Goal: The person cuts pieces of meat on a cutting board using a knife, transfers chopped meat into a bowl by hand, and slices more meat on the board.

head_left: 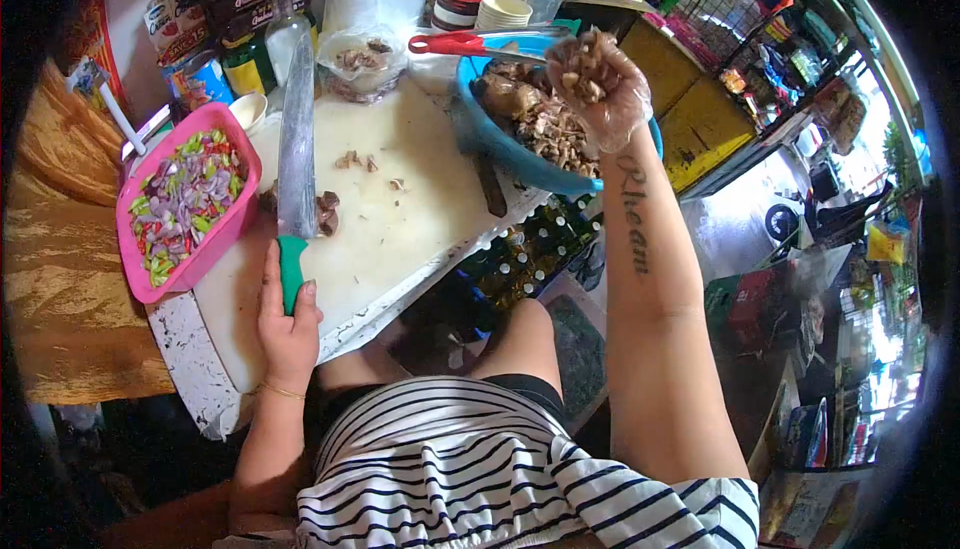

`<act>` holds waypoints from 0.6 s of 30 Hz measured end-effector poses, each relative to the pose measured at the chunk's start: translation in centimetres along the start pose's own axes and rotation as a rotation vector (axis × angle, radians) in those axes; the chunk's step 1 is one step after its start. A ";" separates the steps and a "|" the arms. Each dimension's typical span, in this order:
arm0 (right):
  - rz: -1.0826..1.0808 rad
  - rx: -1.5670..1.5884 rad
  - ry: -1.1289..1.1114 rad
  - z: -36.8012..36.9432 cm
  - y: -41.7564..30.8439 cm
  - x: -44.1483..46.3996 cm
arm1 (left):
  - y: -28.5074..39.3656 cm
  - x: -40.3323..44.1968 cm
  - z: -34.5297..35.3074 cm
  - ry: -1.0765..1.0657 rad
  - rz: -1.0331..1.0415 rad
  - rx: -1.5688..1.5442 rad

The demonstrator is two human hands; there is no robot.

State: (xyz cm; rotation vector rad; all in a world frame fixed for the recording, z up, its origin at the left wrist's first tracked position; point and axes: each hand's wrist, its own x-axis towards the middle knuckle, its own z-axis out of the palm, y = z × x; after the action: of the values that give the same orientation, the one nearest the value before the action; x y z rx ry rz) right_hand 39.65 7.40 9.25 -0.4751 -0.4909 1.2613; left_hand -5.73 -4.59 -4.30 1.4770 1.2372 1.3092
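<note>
My left hand (288, 311) grips the green handle of a large kitchen knife (297, 144), its blade pointing away from me over the white cutting board (370, 219). A chunk of dark cooked meat (327, 215) lies beside the blade, and small scraps (357, 161) are scattered farther up the board. In a clear plastic glove, my right hand (618, 99) is closed around chopped meat (585, 67), palm side showing. It is raised over the right side of a blue basin (560, 177) that holds more chopped meat and some larger pieces (512, 97).
A pink tub (185, 274) of sliced onions and peppers stands left. Behind the board are a plastic-lined container of meat (362, 79), a glass bottle (285, 37) and stacked cups (503, 11). Red-handled tongs (450, 44) rest across the basin. Bottles in crates (520, 259) sit below the table edge.
</note>
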 end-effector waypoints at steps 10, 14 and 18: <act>-0.293 -1.321 0.285 -10.4 -4.9 7.7 | 0.4 0.1 0.3 -0.002 -0.008 -0.034; -0.005 -1.881 0.357 -3.0 -5.3 3.8 | 0.3 0.1 0.3 0.004 -0.005 -0.006; 0.402 -2.012 0.092 -2.5 -4.7 2.9 | -0.2 0.1 -0.1 -0.023 -0.021 0.002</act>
State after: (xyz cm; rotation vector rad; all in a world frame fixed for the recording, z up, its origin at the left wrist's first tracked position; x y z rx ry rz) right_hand 45.42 8.95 10.24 -2.3514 -1.5653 0.6675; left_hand -5.84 -4.42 -4.46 1.4729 1.2363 1.2746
